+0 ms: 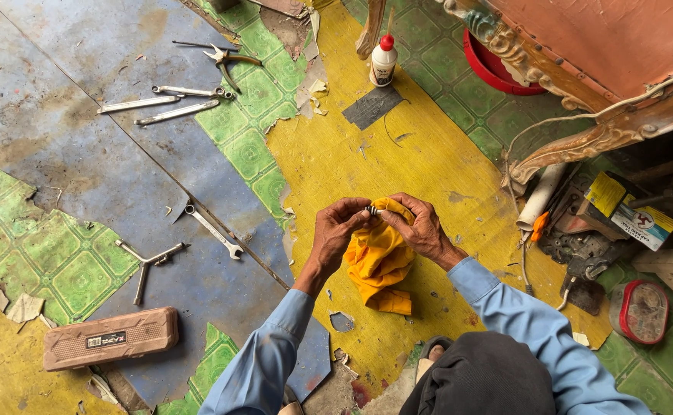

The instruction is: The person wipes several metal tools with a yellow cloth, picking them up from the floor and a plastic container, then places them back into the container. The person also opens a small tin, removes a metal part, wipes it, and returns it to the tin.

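The left hand [335, 230] and the right hand [421, 227] meet above the floor [83, 138], both in light blue sleeves. Between them is a small dark part [372, 209], too small to tell what it is. The left fingers [356, 209] pinch it from one side. The right fingers [395, 217] press a yellow cloth [379, 261] against it from the other side, so the fingers of both hands are closed on something. The cloth hangs down in folds below the hands, its lower end near or on the floor; I cannot tell which.

The floor is worn sheet covering in yellow, green and blue patches, torn in places. To the left of the hands lie a spanner [213, 229] and a three-armed wrench [148, 265], well apart from the hands. Near the bottom left is a brown tool case [110, 338], shut. Further up lie several more spanners [160, 104] side by side, with pliers [229, 61] just above them. A white bottle [383, 60] with a red cap stands upright at the top, beside a carved wooden leg [370, 31]. On the right, under a carved furniture frame [582, 142], lies a heap of clutter: a white tube [540, 196], a yellow box [632, 209] and a red-rimmed lid [642, 311].
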Motion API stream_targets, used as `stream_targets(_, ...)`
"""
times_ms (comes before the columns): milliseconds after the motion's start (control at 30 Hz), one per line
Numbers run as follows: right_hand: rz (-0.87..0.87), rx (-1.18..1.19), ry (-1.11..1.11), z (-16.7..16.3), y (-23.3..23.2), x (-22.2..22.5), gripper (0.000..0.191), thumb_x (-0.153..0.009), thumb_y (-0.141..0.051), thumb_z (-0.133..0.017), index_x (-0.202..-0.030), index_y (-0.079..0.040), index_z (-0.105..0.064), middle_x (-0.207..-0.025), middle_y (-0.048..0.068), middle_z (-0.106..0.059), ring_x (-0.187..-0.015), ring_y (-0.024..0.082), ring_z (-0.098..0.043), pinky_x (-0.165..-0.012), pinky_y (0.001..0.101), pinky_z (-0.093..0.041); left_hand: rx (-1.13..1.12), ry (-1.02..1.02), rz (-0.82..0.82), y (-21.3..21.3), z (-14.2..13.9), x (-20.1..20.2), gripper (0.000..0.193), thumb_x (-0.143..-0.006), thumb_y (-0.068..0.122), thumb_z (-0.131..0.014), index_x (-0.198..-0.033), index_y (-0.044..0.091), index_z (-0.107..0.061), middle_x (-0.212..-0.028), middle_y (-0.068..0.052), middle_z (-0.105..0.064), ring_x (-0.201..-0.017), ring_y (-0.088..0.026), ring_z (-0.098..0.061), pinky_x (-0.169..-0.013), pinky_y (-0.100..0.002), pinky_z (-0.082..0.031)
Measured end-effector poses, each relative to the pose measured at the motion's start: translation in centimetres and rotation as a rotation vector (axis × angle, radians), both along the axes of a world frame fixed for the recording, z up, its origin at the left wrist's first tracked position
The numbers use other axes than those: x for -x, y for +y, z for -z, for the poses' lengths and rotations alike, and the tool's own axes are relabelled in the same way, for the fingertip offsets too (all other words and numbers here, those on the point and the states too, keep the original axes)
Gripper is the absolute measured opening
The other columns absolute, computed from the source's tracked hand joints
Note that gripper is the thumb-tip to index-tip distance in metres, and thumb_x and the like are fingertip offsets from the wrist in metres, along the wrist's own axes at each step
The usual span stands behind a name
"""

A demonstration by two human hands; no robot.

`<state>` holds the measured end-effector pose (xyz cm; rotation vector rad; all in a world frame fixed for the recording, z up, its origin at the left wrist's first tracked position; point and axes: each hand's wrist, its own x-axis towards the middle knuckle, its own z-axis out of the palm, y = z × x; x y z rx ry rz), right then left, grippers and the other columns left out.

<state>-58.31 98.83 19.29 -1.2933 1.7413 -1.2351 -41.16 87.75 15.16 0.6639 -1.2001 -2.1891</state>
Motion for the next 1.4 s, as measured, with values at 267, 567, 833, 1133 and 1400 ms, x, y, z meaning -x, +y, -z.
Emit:
stream_targets(267, 0.011, 0.015, 0.029, 0.0, 0.1, 0.0, 0.020, -0.096, -0.016, -0.072, -0.110, -0.002, -0.068, -0.099, 0.005, -0.074, -0.093, 0.011, -0.069, -0.083, 0.0280, -0.058, -0.037, 0.021, 0.017, 0.1, 0.2, 0.0, 0.022, -0.097, 0.002, -0.066, -0.117, -0.007, -0.069, -0.104, -0.014, -0.076, -0.090, -0.020, -0.075, -0.086, -0.033, -0.063)
stream_targets(567, 0.126, -0.074, -0.055, 2.2, 0.9, 0.9, 0.035, -0.097, -0.028, -0.067, -0.120, -0.001, -0.066, -0.106, 0.009, -0.074, -0.098, 0.016, -0.068, -0.088, 0.0319, -0.055, 0.000, 0.016, -0.001, 0.0, 1.2, -0.2, 0.021, -0.096, 0.002, -0.068, -0.115, -0.006, -0.069, -0.101, -0.013, -0.074, -0.088, -0.020, -0.074, -0.082, -0.033, -0.061)
stream_targets(833, 0.241, 0.159, 0.467, 4.7, 0.5, -0.3, 0.055, -0.097, -0.026, -0.066, -0.143, 0.001, -0.052, -0.142, 0.024, -0.057, -0.134, 0.040, -0.053, -0.116, 0.0452, -0.040, 0.003, -0.080, -0.009, -1.1, 2.0, -1.6, 0.027, -0.094, 0.010, -0.071, -0.117, -0.004, -0.069, -0.101, -0.010, -0.073, -0.089, -0.019, -0.072, -0.082, -0.032, -0.060)
stream_targets(1133, 0.080, 0.074, 0.188, 1.8, 1.2, -2.9, 0.033, -0.102, -0.021, -0.062, -0.130, -0.004, -0.064, -0.120, 0.018, -0.070, -0.109, 0.031, -0.072, -0.095, 0.0401, -0.059, -0.012, -0.182, 0.035, -0.7, 1.4, -0.4, 0.027, -0.094, 0.006, -0.071, -0.117, -0.007, -0.069, -0.101, -0.011, -0.074, -0.083, -0.016, -0.070, -0.077, -0.029, -0.058)
stream_targets(1400, 0.162, 0.117, 0.263, 3.8, 4.7, -2.1, 0.030, -0.102, -0.017, -0.065, -0.129, -0.004, -0.066, -0.120, 0.016, -0.071, -0.109, 0.033, -0.072, -0.092, 0.0393, -0.059, 0.019, -0.163, 0.174, 1.4, 5.0, 1.4, 0.021, -0.095, 0.008, -0.070, -0.113, -0.002, -0.071, -0.094, -0.010, -0.073, -0.078, -0.014, -0.069, -0.071, -0.030, -0.059)
